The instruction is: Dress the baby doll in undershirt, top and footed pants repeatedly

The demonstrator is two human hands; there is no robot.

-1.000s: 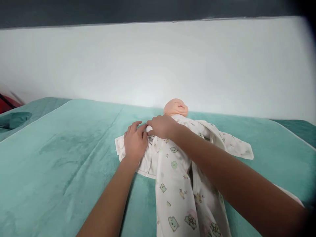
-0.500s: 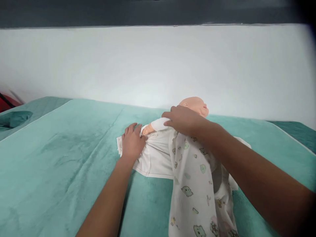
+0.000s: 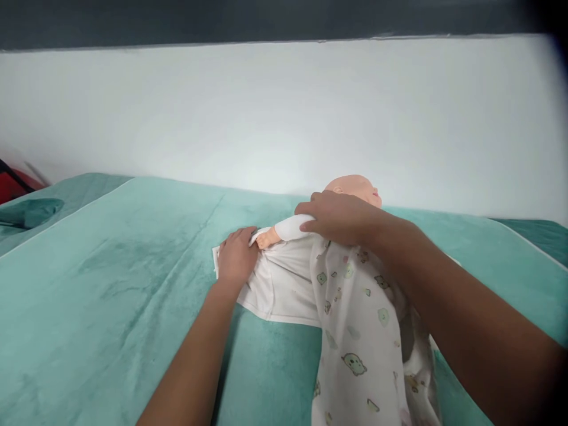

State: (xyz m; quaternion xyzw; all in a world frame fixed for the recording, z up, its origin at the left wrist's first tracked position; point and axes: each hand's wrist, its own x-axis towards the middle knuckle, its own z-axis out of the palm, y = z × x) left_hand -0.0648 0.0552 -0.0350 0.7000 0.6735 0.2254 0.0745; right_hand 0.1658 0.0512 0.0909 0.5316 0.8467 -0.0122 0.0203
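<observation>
A baby doll lies on its back, its bald head (image 3: 355,184) toward the wall and facing right. My right hand (image 3: 339,218) is closed around the doll's white-covered arm (image 3: 293,227), whose bare doll hand (image 3: 268,238) points left. Under that arm spreads a white baby garment (image 3: 288,290), with a front panel printed with small green animals (image 3: 355,331) hanging toward me. Gathered fabric at the garment's left end is pinched in my left hand (image 3: 237,255), close beside the doll's fingers. Much of the doll's body is hidden by cloth and my right arm.
A teal plush cover (image 3: 110,284) lies beneath everything, creased on the left. Behind it rises a white wall (image 3: 222,118) with a dark band on top. Dark green cloth (image 3: 33,213) and a red object (image 3: 15,183) are at the far left.
My right hand, the doll's head and the printed panel appear slightly farther right. My left hand has shifted slightly left and keeps its grip on the garment.
</observation>
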